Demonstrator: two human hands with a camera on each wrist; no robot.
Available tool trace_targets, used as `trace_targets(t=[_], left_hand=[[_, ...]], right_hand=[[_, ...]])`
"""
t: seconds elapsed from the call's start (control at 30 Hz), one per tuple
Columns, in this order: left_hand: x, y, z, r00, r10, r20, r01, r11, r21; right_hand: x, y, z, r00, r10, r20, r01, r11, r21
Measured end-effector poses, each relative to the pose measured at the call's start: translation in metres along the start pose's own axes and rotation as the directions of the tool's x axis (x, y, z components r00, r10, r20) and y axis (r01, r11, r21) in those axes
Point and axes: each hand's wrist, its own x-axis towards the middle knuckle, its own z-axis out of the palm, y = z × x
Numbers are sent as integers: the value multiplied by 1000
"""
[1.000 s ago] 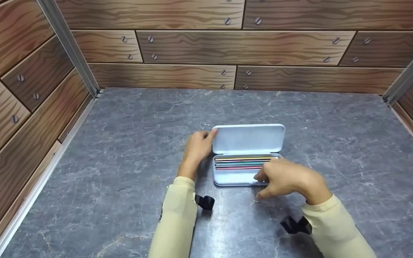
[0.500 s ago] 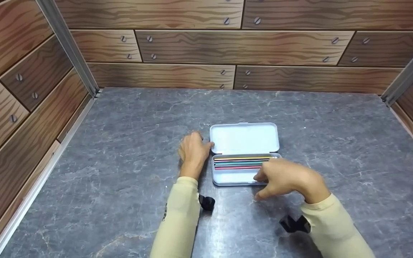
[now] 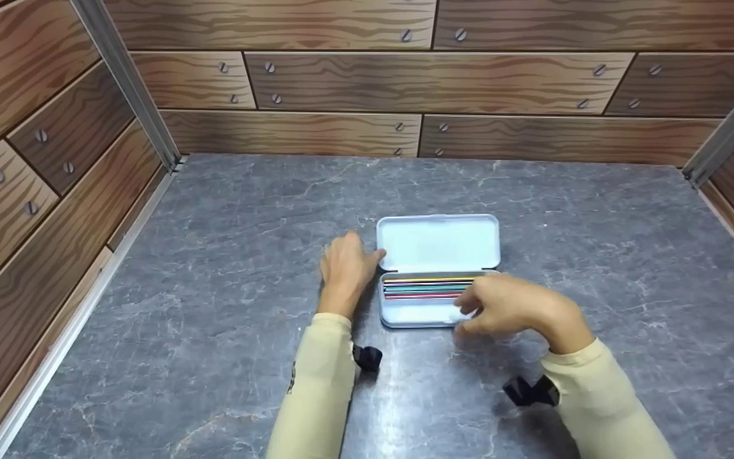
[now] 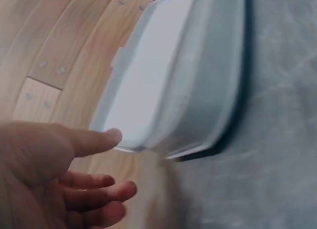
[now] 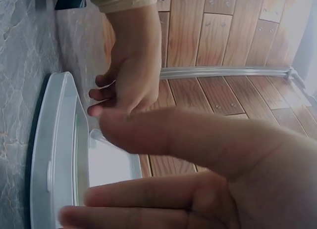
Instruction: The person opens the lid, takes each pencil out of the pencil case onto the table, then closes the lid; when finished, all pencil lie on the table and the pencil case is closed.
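A pale blue pencil case (image 3: 415, 315) lies with its lid (image 3: 438, 242) folded back, away from the person. Several thin coloured pencils (image 3: 427, 287) lie side by side along the far half of its tray. My left hand (image 3: 346, 268) is left of the lid; its thumb (image 4: 96, 141) overlaps the lid's edge in the left wrist view, and I cannot tell whether it touches. Over the tray's right end hovers my right hand (image 3: 512, 307), hiding the pencils' right ends. In the right wrist view its thumb (image 5: 163, 132) and fingers stand apart with nothing between them.
A grey marbled tabletop (image 3: 214, 255) surrounds the case. Wood-patterned walls (image 3: 437, 83) with metal corner posts (image 3: 126, 83) enclose it at the back and sides. Black wrist mounts (image 3: 367, 359) stick out from both sleeves.
The lid has tipped farther back from the tray. My left hand has let go of its corner and dropped slightly nearer me. My right hand has barely shifted, its thumb a little closer to the tray.
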Motion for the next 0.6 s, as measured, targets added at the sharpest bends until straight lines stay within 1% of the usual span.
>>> trace_targets(t=[0.07,0.1,0.13,0.17,0.2,0.23,0.3,0.37,0.4,0.43,0.47,0.5,0.57,0.6], left_hand=[[-4,2,-10,998,59,9,-59,998,32],[-7,3,-16,995,102,14,-103,993,59],[-10,5,-21,988,153,24,-154,984,86],[-14,7,-26,978,203,48,-207,973,105],[-18,9,-31,965,250,82,-259,959,116],[-23,11,-35,947,296,128,-311,943,121],[-32,14,-41,899,364,244,-398,911,108],[-40,16,-42,848,393,355,-445,893,74],[-43,17,-42,828,397,395,-458,886,69],[-45,16,-41,813,399,424,-469,880,72],[-47,16,-39,804,398,442,-475,877,76],[-48,15,-38,800,397,450,-479,874,82],[-49,13,-36,800,398,449,-482,872,88],[-49,12,-35,803,398,443,-483,871,93]], right_hand=[[2,2,0,998,-21,-60,21,1000,0],[3,3,0,995,-32,-96,32,999,-1],[4,4,0,990,-47,-135,46,999,-10],[6,6,1,983,-55,-175,52,998,-22],[8,7,2,975,-59,-213,52,998,-38],[10,8,3,968,-60,-245,48,997,-52],[14,12,6,955,-53,-291,30,996,-82],[18,17,8,949,-36,-312,1,994,-112],[19,19,9,950,-28,-312,-11,992,-122],[20,22,10,950,-19,-311,-23,991,-132],[21,24,11,951,-5,-309,-39,990,-136],[22,26,11,952,7,-305,-52,989,-140],[22,28,12,953,27,-302,-72,987,-140],[23,29,12,953,34,-303,-80,987,-139]])
